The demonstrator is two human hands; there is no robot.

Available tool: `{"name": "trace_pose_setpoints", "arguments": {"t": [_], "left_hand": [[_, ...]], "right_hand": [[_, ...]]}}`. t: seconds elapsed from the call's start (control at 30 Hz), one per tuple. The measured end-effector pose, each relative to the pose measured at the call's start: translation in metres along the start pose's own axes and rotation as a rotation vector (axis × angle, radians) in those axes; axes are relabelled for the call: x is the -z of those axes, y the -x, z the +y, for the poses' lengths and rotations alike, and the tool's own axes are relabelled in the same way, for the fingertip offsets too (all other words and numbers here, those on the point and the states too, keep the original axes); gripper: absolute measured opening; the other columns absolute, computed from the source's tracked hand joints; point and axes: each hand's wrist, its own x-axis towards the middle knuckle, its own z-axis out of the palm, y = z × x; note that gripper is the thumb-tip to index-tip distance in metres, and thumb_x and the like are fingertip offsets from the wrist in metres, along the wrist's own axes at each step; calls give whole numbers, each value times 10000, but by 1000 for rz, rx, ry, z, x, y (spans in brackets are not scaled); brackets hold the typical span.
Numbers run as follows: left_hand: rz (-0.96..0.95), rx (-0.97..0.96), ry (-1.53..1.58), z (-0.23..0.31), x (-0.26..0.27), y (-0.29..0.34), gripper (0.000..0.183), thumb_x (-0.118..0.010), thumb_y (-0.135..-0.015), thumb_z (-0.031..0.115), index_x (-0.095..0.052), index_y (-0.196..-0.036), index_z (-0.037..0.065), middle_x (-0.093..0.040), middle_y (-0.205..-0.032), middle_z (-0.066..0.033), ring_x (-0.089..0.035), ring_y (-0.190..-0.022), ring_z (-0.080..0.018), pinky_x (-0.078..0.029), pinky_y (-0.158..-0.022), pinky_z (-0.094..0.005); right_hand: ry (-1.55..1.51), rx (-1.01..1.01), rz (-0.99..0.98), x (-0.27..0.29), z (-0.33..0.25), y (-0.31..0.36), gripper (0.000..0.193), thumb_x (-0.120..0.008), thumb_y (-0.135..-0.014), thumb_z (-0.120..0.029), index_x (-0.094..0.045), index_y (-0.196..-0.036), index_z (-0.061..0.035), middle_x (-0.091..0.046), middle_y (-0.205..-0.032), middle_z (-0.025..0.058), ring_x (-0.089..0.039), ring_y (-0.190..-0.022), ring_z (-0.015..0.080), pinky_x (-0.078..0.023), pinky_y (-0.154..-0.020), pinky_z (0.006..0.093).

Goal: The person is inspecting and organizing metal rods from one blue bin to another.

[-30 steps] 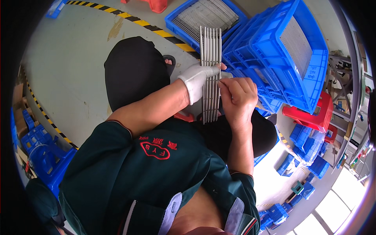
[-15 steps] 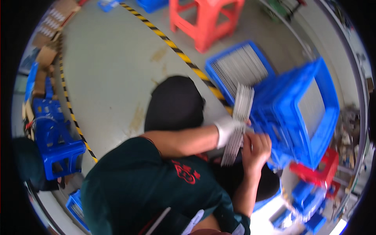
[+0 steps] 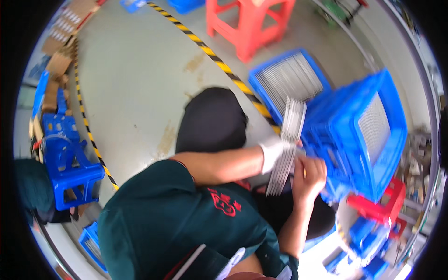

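My left hand (image 3: 274, 155), in a white glove, is closed round the middle of a bundle of thin, flat silver-grey strips (image 3: 294, 120). The bundle stands tilted, its upper end by the blue crates and its lower end over my dark-clothed leg. My bare right hand (image 3: 309, 176) is beside the bundle's right side, fingers curled and pressed together. What it pinches, if anything, is hidden. Just beyond the bundle lies a blue crate (image 3: 254, 74) packed with rows of similar thin strips. Right of my hands stands another blue crate (image 3: 343, 116), tilted, with more strips inside.
A red stool (image 3: 245, 39) stands at the far side. Yellow-black floor tape (image 3: 219, 63) runs past the crates. Blue stools (image 3: 70, 172) and cardboard boxes (image 3: 58, 63) line the left, where another person (image 3: 35, 186) shows partly. A darker red stool (image 3: 380, 205) is at the right.
The whole view has shifted slightly. My left hand keeps its hold on the strips, and my right hand stays beside them with its fingers curled.
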Motion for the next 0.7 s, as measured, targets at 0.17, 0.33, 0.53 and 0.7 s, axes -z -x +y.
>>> {"name": "trace_pose_setpoints", "arguments": {"t": [0.17, 0.33, 0.53, 0.7], "left_hand": [[7, -43, -16, 9, -4, 9, 227, -520, -959, 235, -545, -1106, 64, -631, -924, -126, -653, -804, -243, -559, -702, -402], [10, -42, -36, 9, -3, 4, 208, -507, -965, 199, -550, -1105, 51, -642, -994, -146, -656, -846, -243, -547, -770, -384], [1, -81, -61, 9, -1, 8, 184, -512, -961, 176, -565, -1083, 49, -648, -1004, -140, -646, -899, -227, -529, -810, -358], [40, -108, -73, 9, -5, 10, 150, -551, -939, 192, -585, -998, 58, -607, -851, -96, -635, -695, -219, -580, -639, -411]], "right_hand": [[-140, -82, 50, 1, 3, -4, 64, -691, -706, -46, -646, -750, -40, -602, -696, 83, -561, -670, 277, -439, -641, 377], [-175, -133, 29, 2, 4, -3, 69, -706, -699, -45, -656, -747, -42, -617, -712, 78, -573, -675, 262, -447, -649, 370], [-131, -94, 4, -2, 2, 0, 80, -715, -693, -56, -665, -755, -45, -618, -720, 75, -578, -687, 259, -443, -662, 364], [-105, -96, 13, 1, 1, -1, 86, -715, -689, -55, -661, -755, -42, -616, -723, 73, -577, -701, 258, -440, -675, 362]]}}
